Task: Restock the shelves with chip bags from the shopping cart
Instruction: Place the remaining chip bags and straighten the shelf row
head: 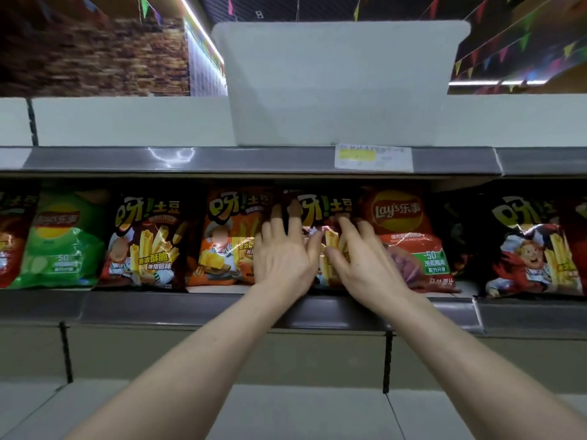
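1. At the far left of the middle shelf (190, 309), a red bag (6, 242) is cut off by the frame edge. A green Lay's bag (60, 239) is stood upright just beside it.
2. Next in the row, a dark brown fries-snack bag (146, 242) is followed by an orange fries-snack bag (228, 239), both upright and facing forward.
3. The left hand (282, 249) is laid flat on the left side of a dark chip bag (320, 211), with its fingers spread and stretched upward. Nothing is clasped; the bag is only pressed.
4. The dark chip bag is stood upright on the middle shelf, between the orange bag and a red Lay's bag (403, 223), and is largely covered by both hands.
5. The right hand (362, 252) is rested on the bag's right side, fingers spread and loosely extended, thumb turned toward the left thumb. No grasp is seen.
6. Farther right, another dark fries-snack bag (533, 246) is displayed.
7. On the shelf above, a white plastic bin (336, 84) is placed, with a price label (373, 157) fixed to the rail below it.
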The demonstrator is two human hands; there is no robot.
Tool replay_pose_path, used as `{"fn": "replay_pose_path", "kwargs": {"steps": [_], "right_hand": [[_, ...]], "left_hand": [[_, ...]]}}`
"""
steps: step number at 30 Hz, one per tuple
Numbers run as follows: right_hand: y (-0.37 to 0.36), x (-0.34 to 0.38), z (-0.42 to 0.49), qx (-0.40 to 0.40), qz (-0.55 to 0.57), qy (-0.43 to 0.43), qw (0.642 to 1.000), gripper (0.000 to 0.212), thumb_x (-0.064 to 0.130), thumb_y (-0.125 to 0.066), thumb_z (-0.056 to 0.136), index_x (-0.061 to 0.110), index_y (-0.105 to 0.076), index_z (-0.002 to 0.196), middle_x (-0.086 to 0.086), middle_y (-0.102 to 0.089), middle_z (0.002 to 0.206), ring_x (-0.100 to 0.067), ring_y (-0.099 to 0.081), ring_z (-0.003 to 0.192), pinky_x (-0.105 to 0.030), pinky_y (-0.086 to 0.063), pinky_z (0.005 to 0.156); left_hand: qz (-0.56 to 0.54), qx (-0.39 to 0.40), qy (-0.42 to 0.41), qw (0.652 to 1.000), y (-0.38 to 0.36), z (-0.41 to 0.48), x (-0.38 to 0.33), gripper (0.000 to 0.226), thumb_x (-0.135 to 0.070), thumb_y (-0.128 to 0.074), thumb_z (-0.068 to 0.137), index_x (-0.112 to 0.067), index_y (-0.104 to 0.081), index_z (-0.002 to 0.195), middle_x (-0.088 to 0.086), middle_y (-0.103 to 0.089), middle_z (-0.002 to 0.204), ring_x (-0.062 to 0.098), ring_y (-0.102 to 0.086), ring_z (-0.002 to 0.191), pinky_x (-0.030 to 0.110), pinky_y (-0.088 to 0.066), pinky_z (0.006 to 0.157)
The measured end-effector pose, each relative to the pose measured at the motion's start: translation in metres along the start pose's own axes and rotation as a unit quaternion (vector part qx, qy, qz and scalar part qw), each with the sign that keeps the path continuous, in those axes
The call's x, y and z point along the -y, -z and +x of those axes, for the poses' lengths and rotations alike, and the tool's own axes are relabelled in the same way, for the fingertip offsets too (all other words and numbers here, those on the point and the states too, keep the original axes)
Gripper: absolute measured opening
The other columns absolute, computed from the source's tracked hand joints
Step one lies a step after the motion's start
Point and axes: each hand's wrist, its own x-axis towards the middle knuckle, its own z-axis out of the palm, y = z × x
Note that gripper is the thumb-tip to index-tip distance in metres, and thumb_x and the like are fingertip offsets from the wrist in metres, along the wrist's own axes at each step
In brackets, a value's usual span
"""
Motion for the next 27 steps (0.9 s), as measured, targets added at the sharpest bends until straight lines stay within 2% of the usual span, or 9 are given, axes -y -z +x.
{"fn": "replay_pose_path", "kwargs": {"steps": [3,6,9,11,13,16,20,23,27], "right_hand": [[0.018,-0.018,0.003,-0.072,-0.052,0.017,0.996,0.052,0.032,-0.051,0.097,0.017,-0.04,0.145,-0.018,-0.038,0.141,-0.035,-0.036,0.129,-0.042,-0.034,0.101],[0.031,-0.042,0.009,-0.094,-0.112,-0.053,0.988,0.048,0.035,-0.055,0.094,0.01,-0.048,0.135,-0.023,-0.044,0.128,-0.04,-0.039,0.121,-0.048,-0.034,0.101],[0.036,-0.063,0.009,-0.092,-0.021,-0.144,0.985,0.056,0.04,-0.056,0.094,0.007,-0.042,0.138,-0.024,-0.039,0.135,-0.041,-0.035,0.128,-0.05,-0.034,0.104],[0.036,-0.073,0.01,-0.094,0.056,-0.185,0.977,0.066,0.043,-0.058,0.093,0.008,-0.035,0.143,-0.023,-0.036,0.139,-0.041,-0.034,0.131,-0.048,-0.033,0.106],[0.034,-0.083,0.011,-0.082,0.124,-0.225,0.963,0.073,0.047,-0.062,0.089,0.009,-0.033,0.145,-0.02,-0.041,0.14,-0.039,-0.039,0.131,-0.044,-0.035,0.105],[0.032,-0.093,0.014,-0.076,0.206,-0.264,0.939,0.074,0.054,-0.068,0.081,0.01,-0.043,0.135,-0.015,-0.053,0.132,-0.036,-0.051,0.121,-0.042,-0.043,0.101],[0.036,-0.101,0.018,-0.066,0.246,-0.29,0.922,0.073,0.059,-0.062,0.082,0.008,-0.047,0.133,-0.014,-0.057,0.128,-0.035,-0.055,0.117,-0.04,-0.045,0.098],[0.035,-0.104,0.02,-0.063,0.27,-0.29,0.916,0.069,0.058,-0.065,0.079,0.008,-0.054,0.125,-0.012,-0.062,0.12,-0.033,-0.06,0.108,-0.043,-0.049,0.096],[0.028,-0.102,0.019,-0.082,0.27,-0.296,0.913,0.07,0.059,-0.066,0.077,0.008,-0.053,0.124,-0.013,-0.063,0.12,-0.034,-0.06,0.108,-0.045,-0.049,0.096]], "left_hand": [[0.02,-0.026,-0.058,0.998,0.008,0.0,-0.014,0.062,-0.05,-0.03,0.089,-0.006,-0.057,0.124,0.02,-0.059,0.12,0.038,-0.054,0.109,0.049,-0.042,0.094],[0.033,-0.011,-0.114,0.993,0.008,0.002,-0.034,0.064,-0.049,-0.032,0.088,-0.01,-0.052,0.134,0.021,-0.051,0.137,0.037,-0.049,0.122,0.051,-0.032,0.105],[0.044,-0.006,-0.142,0.989,0.003,0.005,-0.046,0.062,-0.047,-0.04,0.086,-0.006,-0.054,0.131,0.02,-0.052,0.138,0.036,-0.048,0.124,0.047,-0.026,0.104],[0.052,0.001,-0.159,0.986,-0.001,0.007,-0.052,0.062,-0.045,-0.047,0.086,-0.004,-0.053,0.133,0.017,-0.051,0.139,0.034,-0.043,0.13,0.048,-0.029,0.106],[0.056,-0.001,-0.17,0.984,-0.005,0.008,-0.059,0.058,-0.046,-0.051,0.085,-0.005,-0.06,0.124,0.015,-0.057,0.133,0.033,-0.043,0.131,0.049,-0.031,0.106],[0.061,-0.018,-0.182,0.981,-0.011,0.009,-0.068,0.055,-0.052,-0.043,0.086,-0.007,-0.07,0.103,0.015,-0.061,0.126,0.032,-0.043,0.132,0.047,-0.025,0.106],[0.103,0.054,-0.181,0.977,-0.018,0.014,-0.073,0.08,-0.071,-0.025,0.088,-0.009,-0.065,0.118,0.01,-0.056,0.134,0.028,-0.03,0.14,0.046,-0.011,0.11],[0.118,0.061,-0.171,0.976,-0.02,0.015,-0.075,0.085,-0.073,-0.018,0.085,-0.009,-0.064,0.116,0.011,-0.061,0.126,0.03,-0.04,0.132,0.049,-0.017,0.111],[0.128,-0.024,-0.223,0.966,-0.025,0.007,-0.073,0.056,-0.058,-0.042,0.083,-0.015,-0.07,0.104,0.011,-0.068,0.098,0.033,-0.057,0.111,0.051,-0.029,0.1]]}}
